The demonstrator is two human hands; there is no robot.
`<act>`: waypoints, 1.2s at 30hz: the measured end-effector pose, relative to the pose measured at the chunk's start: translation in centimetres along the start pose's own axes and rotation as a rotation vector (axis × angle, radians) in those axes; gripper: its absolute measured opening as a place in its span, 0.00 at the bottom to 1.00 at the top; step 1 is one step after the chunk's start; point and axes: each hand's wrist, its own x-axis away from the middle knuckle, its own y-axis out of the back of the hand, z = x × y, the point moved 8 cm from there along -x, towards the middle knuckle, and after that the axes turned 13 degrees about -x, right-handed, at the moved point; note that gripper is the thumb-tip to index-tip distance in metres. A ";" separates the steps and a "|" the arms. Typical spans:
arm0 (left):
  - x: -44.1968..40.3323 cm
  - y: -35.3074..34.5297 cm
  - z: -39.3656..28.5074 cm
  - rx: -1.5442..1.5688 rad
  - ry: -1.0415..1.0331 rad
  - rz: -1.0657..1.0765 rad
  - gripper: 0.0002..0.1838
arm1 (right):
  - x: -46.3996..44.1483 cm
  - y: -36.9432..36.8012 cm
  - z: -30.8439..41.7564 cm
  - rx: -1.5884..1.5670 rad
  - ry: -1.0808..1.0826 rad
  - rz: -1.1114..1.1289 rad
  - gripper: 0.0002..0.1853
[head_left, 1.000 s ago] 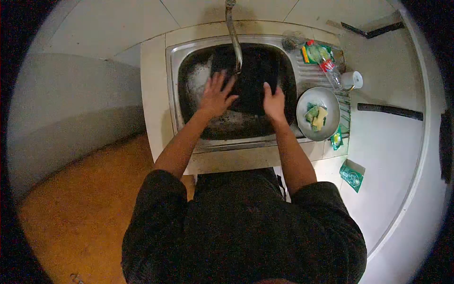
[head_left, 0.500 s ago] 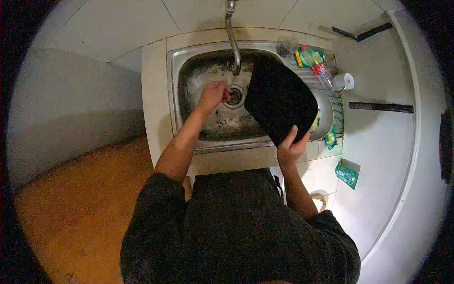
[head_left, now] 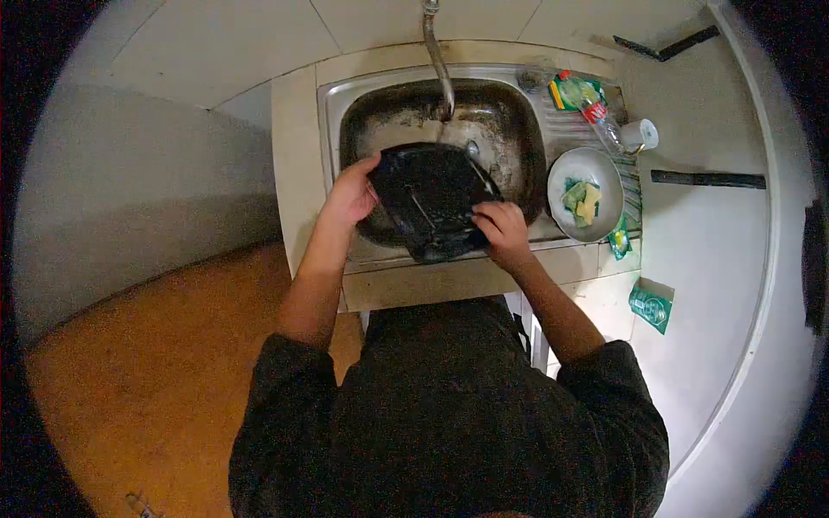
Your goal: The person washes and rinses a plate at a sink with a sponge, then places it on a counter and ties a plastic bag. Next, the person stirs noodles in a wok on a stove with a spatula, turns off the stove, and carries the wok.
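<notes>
A shiny black tray (head_left: 432, 198) with rounded corners is held over the front of the steel sink (head_left: 505, 99). My left hand (head_left: 350, 194) is closed on its left edge, with the thumb along the top rim. At the right edge, my right hand (head_left: 503, 231) grips the tray with bent fingers. Above the tray's far side hangs the curved faucet (head_left: 440, 69); a faint streak under its spout may be water. The tray hides the drain and the sink's front part.
On the drainboard to the right sits a metal bowl (head_left: 561, 173) with a yellow and green sponge (head_left: 585, 203) inside. Behind it lie a plastic bottle (head_left: 598, 119), a white cup (head_left: 640, 135) and a green packet (head_left: 563, 93). Another green packet (head_left: 649, 307) is lower right.
The tray has swung left and toward me and is turned to show its ridged, glossy face. My left hand has moved from above the drain onto its left edge. The bowl is now uncovered.
</notes>
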 end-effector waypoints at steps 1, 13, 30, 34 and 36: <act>-0.2 1.1 0.0 0.045 0.007 -0.043 0.16 | -1.2 -0.4 -0.3 -0.037 -0.020 0.009 0.15; -4.9 5.5 -1.5 0.119 -0.248 -0.037 0.25 | -8.6 -5.7 -7.5 -0.128 -0.205 0.178 0.28; -3.6 0.0 1.2 1.010 0.042 0.978 0.33 | -10.7 -3.5 -15.2 0.025 -1.068 0.071 0.49; -6.2 -0.9 3.8 0.490 0.057 0.736 0.36 | -10.4 0.1 -15.0 -0.041 -1.066 0.092 0.49; -9.3 5.3 5.5 -0.210 0.024 -0.062 0.38 | -10.2 1.8 -14.4 0.043 -1.011 0.032 0.48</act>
